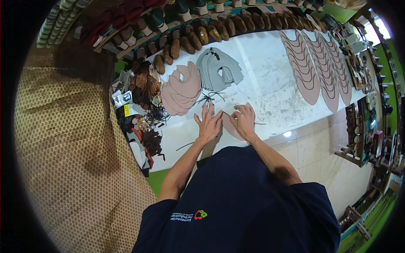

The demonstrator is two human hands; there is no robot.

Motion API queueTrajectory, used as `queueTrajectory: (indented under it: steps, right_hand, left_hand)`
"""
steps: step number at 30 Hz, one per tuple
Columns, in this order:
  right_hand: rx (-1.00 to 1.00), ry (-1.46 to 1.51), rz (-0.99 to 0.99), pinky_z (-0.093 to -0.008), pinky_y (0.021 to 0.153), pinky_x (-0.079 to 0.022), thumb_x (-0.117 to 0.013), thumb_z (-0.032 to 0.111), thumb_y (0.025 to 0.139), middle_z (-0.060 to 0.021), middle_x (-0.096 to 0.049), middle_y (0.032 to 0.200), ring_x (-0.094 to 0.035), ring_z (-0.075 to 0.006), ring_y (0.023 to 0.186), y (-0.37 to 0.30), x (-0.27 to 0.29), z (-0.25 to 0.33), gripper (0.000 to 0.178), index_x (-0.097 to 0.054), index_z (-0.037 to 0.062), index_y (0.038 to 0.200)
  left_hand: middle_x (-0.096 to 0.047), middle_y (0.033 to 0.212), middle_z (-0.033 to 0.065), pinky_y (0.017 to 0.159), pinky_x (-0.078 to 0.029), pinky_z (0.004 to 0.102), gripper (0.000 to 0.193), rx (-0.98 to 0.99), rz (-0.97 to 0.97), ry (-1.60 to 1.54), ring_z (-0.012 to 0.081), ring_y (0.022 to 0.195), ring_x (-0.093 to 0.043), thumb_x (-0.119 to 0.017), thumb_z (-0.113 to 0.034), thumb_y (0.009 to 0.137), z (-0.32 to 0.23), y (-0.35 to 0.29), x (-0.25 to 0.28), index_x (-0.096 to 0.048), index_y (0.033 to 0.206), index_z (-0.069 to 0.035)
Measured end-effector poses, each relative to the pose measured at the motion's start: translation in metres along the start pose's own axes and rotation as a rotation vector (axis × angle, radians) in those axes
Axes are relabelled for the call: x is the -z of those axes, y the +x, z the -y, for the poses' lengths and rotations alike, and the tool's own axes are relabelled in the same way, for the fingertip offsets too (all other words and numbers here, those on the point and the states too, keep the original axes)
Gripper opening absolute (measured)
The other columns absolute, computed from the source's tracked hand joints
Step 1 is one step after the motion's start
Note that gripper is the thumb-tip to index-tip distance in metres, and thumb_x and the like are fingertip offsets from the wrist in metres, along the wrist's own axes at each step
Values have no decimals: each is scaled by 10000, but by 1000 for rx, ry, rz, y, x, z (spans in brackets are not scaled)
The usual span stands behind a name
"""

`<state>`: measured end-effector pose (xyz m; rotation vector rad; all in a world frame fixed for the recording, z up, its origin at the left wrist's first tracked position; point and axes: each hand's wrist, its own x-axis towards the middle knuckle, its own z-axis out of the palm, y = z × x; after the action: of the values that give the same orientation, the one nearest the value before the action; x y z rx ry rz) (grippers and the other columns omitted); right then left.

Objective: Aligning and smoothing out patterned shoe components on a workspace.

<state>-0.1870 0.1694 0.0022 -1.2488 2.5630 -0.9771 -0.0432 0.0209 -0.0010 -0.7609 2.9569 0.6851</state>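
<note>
A pink, sole-shaped sheet piece [232, 130] lies at the table's near edge between my hands, with a dark line along its upper edge. My left hand [208, 125] rests beside it, fingers spread and index fingertip near the piece's tip. Over the piece's right side, my right hand [244, 121] has bent fingers, thumb and fingertips drawn together at the edge. What they pinch is too small to make out. A thin dark cord end [260, 123] sticks out right of that hand. Another dark strip [184, 146] lies near my left forearm. Just beyond my left hand is a dark cord bundle [209, 98].
Fanned pink pieces [179, 92] and grey U-shaped pieces [219, 69] lie beyond my hands on the white table [261, 63]. Overlapping pink soles [306, 78] form rows at right. Scraps and trimmings [149, 114] crowd the left end. Wooden shoe lasts [213, 31] line the back.
</note>
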Motion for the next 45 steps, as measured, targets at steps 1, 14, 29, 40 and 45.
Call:
queueTrajectory:
  steps: [1, 14, 29, 40, 45]
  right_hand:
    - [5, -2, 1, -526, 1178, -327, -776, 211, 850, -64, -703, 1265, -569, -277, 1263, 1, 0, 1, 142, -808, 81, 803]
    - [35, -38, -45, -489, 1136, -364, -773, 197, 836, -70, -702, 1249, -575, -281, 1235, 2, -1, 1, 142, -798, 71, 776]
    - [-19, 8, -29, -484, 1138, -360, -758, 218, 868, -59, -698, 1255, -581, -273, 1231, 2, -1, -1, 163, -796, 73, 804]
    - [-4, -30, -32, -489, 1128, -372, -773, 209, 844, -51, -688, 1273, -562, -279, 1257, 0, -3, 1, 149, -795, 73, 788]
    - [19, -51, -21, -497, 1137, -366, -772, 210, 843, -57, -681, 1268, -553, -278, 1266, 0, -2, 2, 156, -796, 64, 794]
  left_hand:
    - [-170, 1788, 140, 1137, -116, 827, 422, 19, -24, 2, 389, 1632, -150, -623, -304, 1018, 2, 0, -1, -674, 1436, -317]
    - [-181, 1787, 125, 1142, -76, 829, 416, -68, -29, 154, 381, 1632, -152, -630, -321, 1016, 2, 4, 3, -676, 1426, -376]
    - [-168, 1791, 113, 1151, -91, 826, 463, -122, -52, 53, 388, 1635, -138, -693, -239, 947, -5, 6, 6, -694, 1397, -348]
    - [-133, 1799, 107, 1133, -91, 850, 470, -175, 27, 115, 390, 1644, -91, -639, -268, 993, 0, 8, 6, -651, 1449, -378]
    - [-131, 1799, 107, 1133, -92, 849, 488, -158, 40, 91, 387, 1644, -92, -648, -273, 993, 1, 7, 5, -630, 1467, -387]
